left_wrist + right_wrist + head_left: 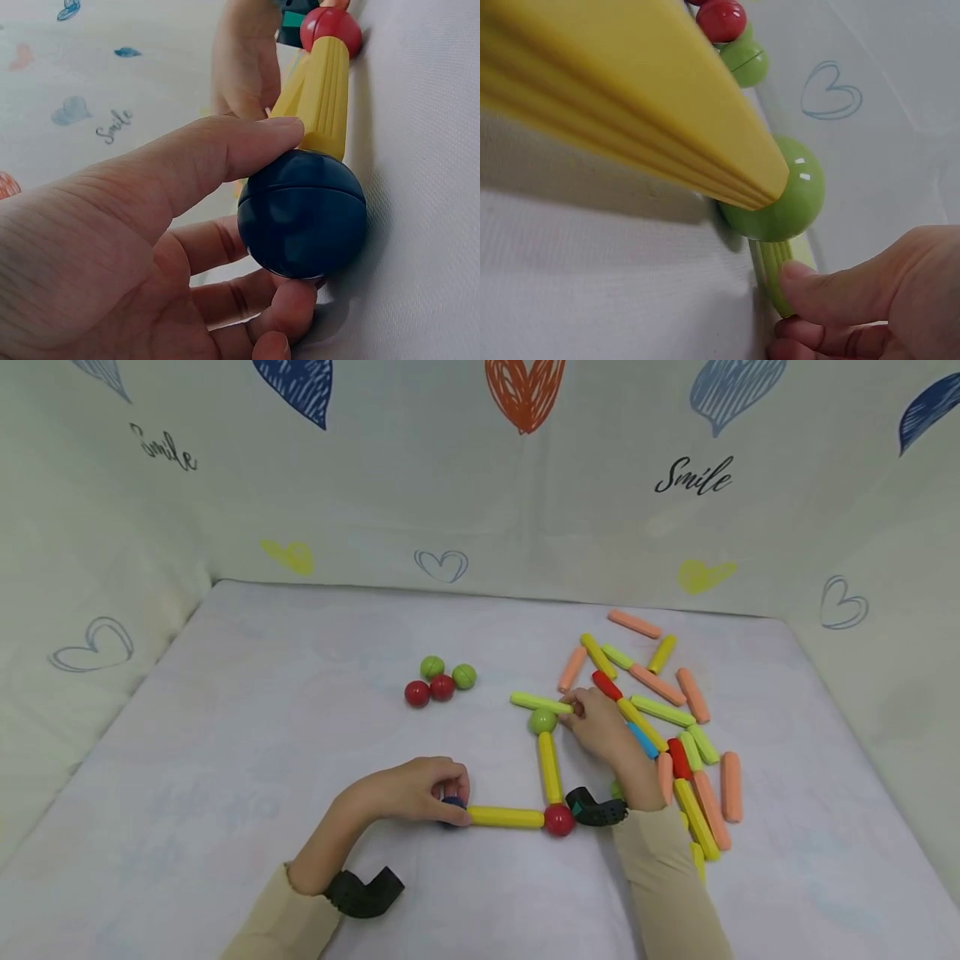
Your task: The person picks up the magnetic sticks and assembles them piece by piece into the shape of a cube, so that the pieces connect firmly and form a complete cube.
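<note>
My left hand [420,789] grips a dark blue ball [304,214], thumb on top and fingers curled beneath it. From that ball a yellow stick [506,817] runs right to a red ball [558,820]. A second yellow stick [550,768] goes up from the red ball to a green ball [543,721]. Just behind the green ball lies a light green stick [534,700], its right end pinched between thumb and fingers of my right hand [596,722]. In the right wrist view the stick [774,274] touches or nearly touches the green ball [799,191]; which, I cannot tell.
Two red balls [417,694] and two green balls [464,677] sit in a cluster at the table's back middle. Many loose sticks, such as an orange one [731,787] and a yellow one [696,818], lie scattered right of and partly under my right forearm.
</note>
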A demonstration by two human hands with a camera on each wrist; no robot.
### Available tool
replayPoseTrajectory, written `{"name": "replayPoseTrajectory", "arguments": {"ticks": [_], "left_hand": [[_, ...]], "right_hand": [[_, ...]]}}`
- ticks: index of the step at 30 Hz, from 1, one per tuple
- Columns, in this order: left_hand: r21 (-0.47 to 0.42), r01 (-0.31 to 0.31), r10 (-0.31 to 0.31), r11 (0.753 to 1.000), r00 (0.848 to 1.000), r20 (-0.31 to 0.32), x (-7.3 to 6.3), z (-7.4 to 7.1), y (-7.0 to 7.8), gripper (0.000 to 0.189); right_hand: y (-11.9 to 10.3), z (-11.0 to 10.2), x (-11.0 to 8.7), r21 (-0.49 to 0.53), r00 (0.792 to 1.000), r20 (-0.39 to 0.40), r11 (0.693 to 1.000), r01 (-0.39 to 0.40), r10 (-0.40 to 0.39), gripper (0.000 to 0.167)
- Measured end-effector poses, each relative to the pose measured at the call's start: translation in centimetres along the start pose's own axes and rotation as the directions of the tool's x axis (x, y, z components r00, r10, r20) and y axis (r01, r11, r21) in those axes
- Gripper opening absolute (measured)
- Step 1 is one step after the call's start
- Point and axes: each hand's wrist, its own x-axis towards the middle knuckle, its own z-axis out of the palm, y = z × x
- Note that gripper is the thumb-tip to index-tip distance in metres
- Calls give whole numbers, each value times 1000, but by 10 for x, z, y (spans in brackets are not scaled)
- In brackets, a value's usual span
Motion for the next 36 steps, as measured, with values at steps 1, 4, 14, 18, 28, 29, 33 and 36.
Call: {"name": "replayPoseTrajectory", "arguments": {"ticks": [1, 4, 14, 18, 28, 29, 33, 36], "left_hand": [[-3, 0, 0, 1000, 1000, 3, 0, 0, 0, 17], [-11, 1, -1, 1000, 1000, 10, -1, -2, 0, 17], [-17, 10, -10, 1000, 999, 33, -1, -4, -2, 19], [-17, 5, -4, 1000, 999, 41, -1, -5, -4, 19], [-52, -13, 18, 999, 994, 110, -4, -11, -11, 23], [-58, -15, 22, 998, 993, 120, -4, -11, -11, 24], [-108, -9, 26, 994, 988, 155, -4, -13, -14, 27], [-138, -4, 27, 990, 986, 167, -4, -13, -14, 27]], "right_hand": [[-1, -1, 0, 3, 1000, -3, 1000, 0, 0, 28], [-3, -4, -2, 24, 1000, -24, 1000, 13, -13, 27], [-15, -5, -8, 169, 972, -26, 957, 234, -233, 26], [-14, 1, -6, 199, 956, 18, 938, 284, -294, 23], [-13, 9, -4, 175, 957, 91, 950, 259, -277, 21], [-13, 10, -4, 171, 957, 92, 951, 256, -274, 21], [-12, 10, -5, 157, 959, 93, 955, 251, -267, 21], [-13, 10, -4, 144, 960, 96, 958, 249, -264, 21]]}}
